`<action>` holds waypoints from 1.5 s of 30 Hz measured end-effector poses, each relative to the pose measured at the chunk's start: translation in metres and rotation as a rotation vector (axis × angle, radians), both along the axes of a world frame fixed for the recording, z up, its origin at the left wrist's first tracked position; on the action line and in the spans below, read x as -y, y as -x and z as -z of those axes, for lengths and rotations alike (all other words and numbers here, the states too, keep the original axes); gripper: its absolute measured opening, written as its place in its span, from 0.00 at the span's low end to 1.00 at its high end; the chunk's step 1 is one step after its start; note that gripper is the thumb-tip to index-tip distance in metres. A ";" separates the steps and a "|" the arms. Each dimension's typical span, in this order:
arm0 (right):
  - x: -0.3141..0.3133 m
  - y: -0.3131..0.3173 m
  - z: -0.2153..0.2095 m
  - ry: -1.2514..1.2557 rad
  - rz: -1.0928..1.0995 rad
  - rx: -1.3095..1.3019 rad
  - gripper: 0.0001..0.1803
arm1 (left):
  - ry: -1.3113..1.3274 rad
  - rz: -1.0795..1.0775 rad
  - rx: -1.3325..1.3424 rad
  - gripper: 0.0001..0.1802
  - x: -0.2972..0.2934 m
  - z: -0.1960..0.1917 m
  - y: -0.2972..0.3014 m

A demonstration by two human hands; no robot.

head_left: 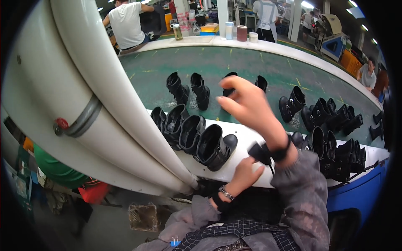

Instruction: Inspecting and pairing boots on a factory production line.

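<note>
My right hand [249,98] is raised over the far side of the white ledge, slightly blurred, its thumb and fingers apart with nothing between them. Behind it, a black boot [229,76] on the green belt is partly covered. Over the ledge, lower down, my left hand [247,175] has its thumb spread, and its fingertips come up by a small black block [259,153] at my right wrist. Whether they touch the block is unclear. To its left stands a black ankle boot [211,148], upright and open-topped, at the end of a row of several.
A green conveyor belt [155,58] runs beyond the white ledge [238,134], with more black boots on it. Buckled boots [318,142] crowd the ledge at right. Large white pipes [121,104] rise at left. A jar [177,32] and containers line the far rim; people work beyond.
</note>
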State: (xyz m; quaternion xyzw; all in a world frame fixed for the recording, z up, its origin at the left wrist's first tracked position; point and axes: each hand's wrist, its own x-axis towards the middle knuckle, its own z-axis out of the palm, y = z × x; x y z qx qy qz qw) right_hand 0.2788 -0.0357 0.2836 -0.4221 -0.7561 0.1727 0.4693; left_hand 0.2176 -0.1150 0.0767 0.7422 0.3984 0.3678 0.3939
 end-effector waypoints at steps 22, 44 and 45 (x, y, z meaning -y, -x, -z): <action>-0.263 0.128 0.104 -0.103 0.014 0.664 0.16 | -0.137 -0.080 0.135 0.18 -0.010 0.022 0.038; 0.076 -0.061 0.002 -0.601 0.132 0.503 0.16 | 0.046 0.075 0.803 0.53 0.003 0.024 0.037; 0.084 -0.061 0.016 -0.538 0.072 0.480 0.17 | 0.007 0.067 0.797 0.55 0.004 0.023 0.038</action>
